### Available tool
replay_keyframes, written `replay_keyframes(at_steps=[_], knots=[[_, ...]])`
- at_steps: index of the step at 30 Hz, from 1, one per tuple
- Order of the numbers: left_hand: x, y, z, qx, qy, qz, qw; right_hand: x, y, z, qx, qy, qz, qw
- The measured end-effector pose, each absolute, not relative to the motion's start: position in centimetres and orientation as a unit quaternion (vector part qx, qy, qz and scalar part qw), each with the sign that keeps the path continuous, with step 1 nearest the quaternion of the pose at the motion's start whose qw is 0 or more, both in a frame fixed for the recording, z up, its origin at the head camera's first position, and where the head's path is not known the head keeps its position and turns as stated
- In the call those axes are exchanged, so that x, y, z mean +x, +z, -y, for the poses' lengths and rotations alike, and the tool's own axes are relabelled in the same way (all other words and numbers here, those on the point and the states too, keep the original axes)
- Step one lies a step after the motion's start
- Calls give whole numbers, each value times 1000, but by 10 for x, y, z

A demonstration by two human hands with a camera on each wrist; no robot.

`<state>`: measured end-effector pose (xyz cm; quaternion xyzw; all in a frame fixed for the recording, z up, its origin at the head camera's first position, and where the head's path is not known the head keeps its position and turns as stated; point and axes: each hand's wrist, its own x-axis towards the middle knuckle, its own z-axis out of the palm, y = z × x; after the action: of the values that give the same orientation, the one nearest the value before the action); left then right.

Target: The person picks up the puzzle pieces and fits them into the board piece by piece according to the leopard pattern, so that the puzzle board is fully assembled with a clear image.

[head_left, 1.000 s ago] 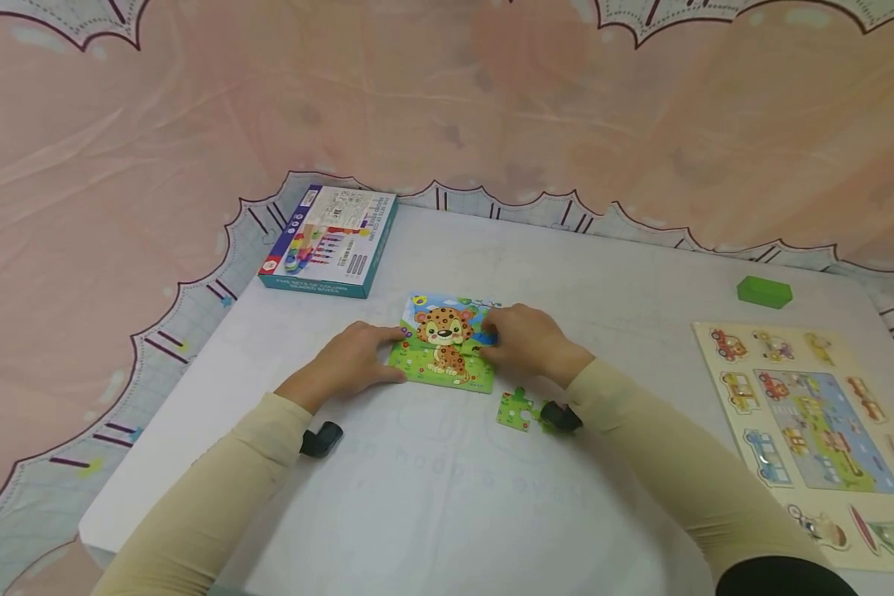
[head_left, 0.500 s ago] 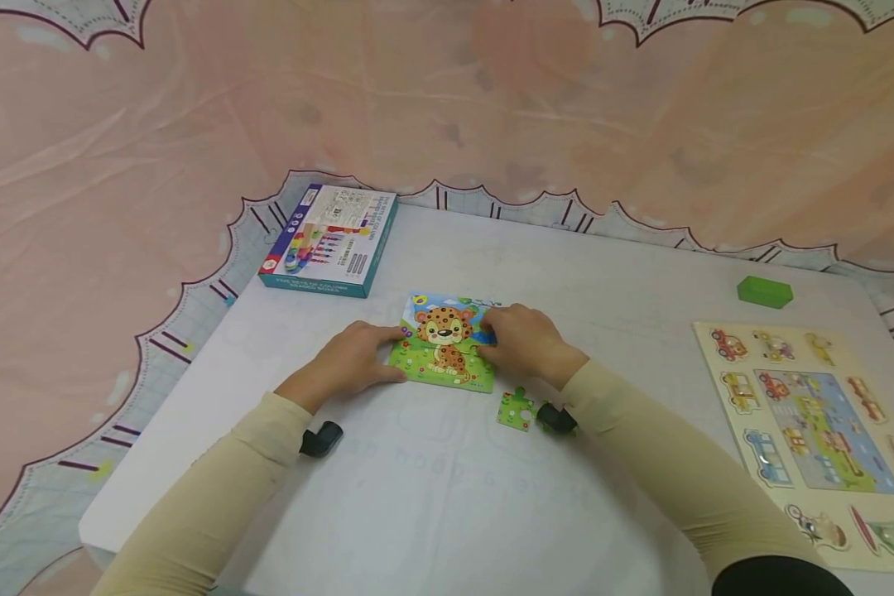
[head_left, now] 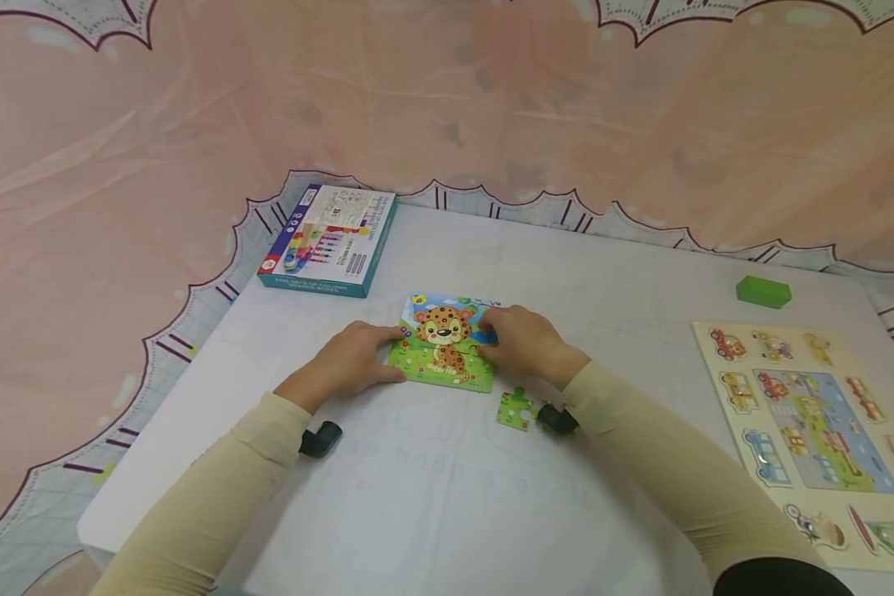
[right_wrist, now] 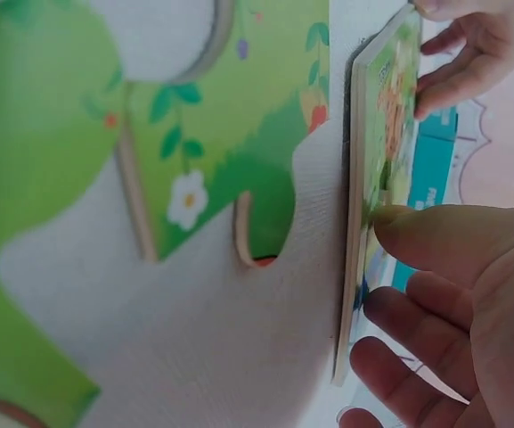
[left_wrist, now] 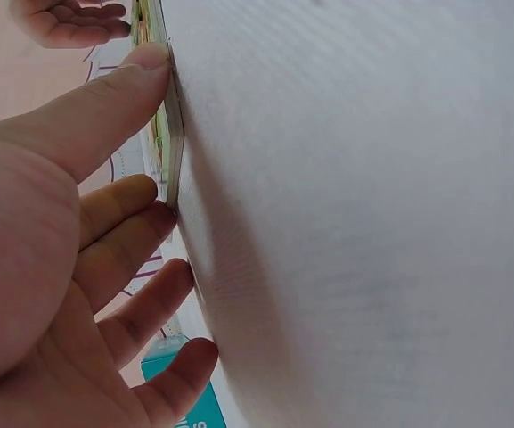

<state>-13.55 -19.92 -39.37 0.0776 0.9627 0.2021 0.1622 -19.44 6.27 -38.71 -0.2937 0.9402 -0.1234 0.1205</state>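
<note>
On the white surface (head_left: 387, 513), the leopard puzzle (head_left: 444, 335) sits between the left hand (head_left: 348, 362) and right hand (head_left: 531, 343), both unclenched and touching its opposite sides; almost nothing has shifted this past second, suggesting steadying or pressing.

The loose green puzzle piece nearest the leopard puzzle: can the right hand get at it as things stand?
Probably yes: the loose piece lies close by on the table, with nothing visible on top of it, though the right hand would first have to leave the edge of the leopard puzzle.
</note>
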Motion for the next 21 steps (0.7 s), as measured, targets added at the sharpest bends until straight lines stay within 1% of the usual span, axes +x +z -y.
replay_keyframes(at_steps=[11, 21], knots=[[-135, -393, 200, 77, 204, -962, 162, -194, -388, -62, -300, -148, -934, 123], [-135, -393, 200, 77, 204, -962, 164, -195, -387, -63, -290, -125, -941, 121]])
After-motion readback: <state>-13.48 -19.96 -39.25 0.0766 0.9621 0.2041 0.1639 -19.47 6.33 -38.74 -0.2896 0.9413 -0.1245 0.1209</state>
